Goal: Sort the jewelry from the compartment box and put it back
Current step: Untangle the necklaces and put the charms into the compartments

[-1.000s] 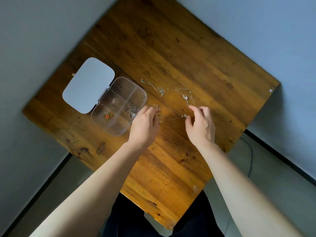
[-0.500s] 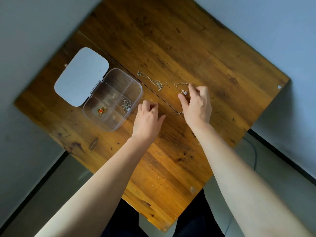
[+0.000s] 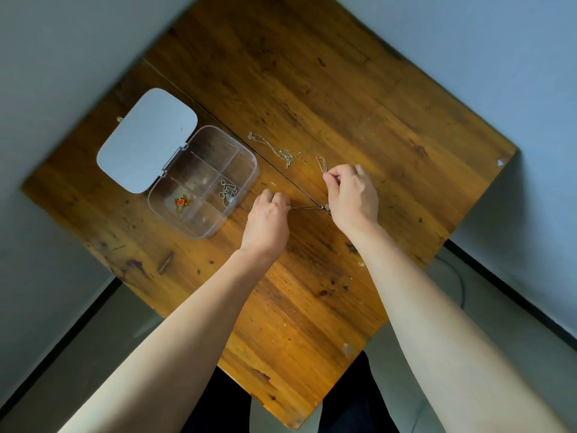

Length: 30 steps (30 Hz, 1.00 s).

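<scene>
Both hands, left (image 3: 266, 220) and right (image 3: 352, 195), pinch a chain (image 3: 307, 207) taut (beside the open box (image 3: 203, 182)) on the table (image 3: 312, 89).

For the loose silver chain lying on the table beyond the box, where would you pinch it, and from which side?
Pinch the silver chain at its bunched end nearest the right hand, coming straight down from above. It lies flat on the table, so only a fingertip pinch works, and the bunch gives more to grab than a single strand.

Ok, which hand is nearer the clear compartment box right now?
Left. The left hand sits just beside the clear compartment box, off its near right corner. The right hand is farther off, across the table seam, pinching a chain.
</scene>
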Each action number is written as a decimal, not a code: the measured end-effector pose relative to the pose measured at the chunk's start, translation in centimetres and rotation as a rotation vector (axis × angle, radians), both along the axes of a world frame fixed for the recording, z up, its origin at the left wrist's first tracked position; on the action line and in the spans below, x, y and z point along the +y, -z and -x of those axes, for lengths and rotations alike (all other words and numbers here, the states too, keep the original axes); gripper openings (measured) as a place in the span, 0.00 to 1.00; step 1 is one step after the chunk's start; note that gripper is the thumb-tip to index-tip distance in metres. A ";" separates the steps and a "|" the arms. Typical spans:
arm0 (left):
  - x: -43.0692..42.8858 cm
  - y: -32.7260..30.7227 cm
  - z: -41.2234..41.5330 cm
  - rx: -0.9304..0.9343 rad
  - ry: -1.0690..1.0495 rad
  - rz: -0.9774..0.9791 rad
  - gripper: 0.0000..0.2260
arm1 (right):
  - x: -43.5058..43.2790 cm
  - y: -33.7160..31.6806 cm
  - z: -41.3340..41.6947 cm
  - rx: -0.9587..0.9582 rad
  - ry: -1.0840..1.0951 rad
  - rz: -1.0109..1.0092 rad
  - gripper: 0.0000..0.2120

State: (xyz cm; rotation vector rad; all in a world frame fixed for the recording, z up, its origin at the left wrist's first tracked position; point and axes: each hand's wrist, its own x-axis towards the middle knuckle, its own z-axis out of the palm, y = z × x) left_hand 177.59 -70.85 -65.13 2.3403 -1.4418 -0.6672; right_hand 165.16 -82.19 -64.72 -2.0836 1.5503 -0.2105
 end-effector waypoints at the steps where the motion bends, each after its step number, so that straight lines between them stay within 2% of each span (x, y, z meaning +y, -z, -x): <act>1: 0.0 -0.5 0.0 0.012 -0.017 0.025 0.08 | 0.1 -0.4 0.1 -0.048 0.011 0.018 0.11; 7: 1.4 -5.6 -0.7 0.043 -0.174 0.363 0.04 | -0.9 -3.9 -1.0 -0.454 0.211 -0.010 0.12; 12: 1.5 -10.4 -3.7 0.391 -0.458 0.564 0.02 | -1.3 -7.6 -4.0 -0.703 0.258 -0.013 0.09; 16: 1.7 -13.2 -6.8 0.561 -0.626 0.722 0.04 | -0.9 -9.4 -6.8 -0.859 0.281 -0.122 0.06; 23: 3.5 -16.9 -10.6 0.728 -0.690 0.819 0.04 | 0.6 -10.4 -10.4 -0.958 0.276 -0.373 0.05; 27: 3.7 -18.0 -11.9 0.716 -0.679 0.885 0.04 | 1.3 -9.9 -11.6 -0.938 0.261 -0.404 0.04; 30: 3.4 -17.5 -12.5 0.676 -0.695 0.866 0.04 | 1.6 -9.4 -12.1 -0.906 0.261 -0.422 0.05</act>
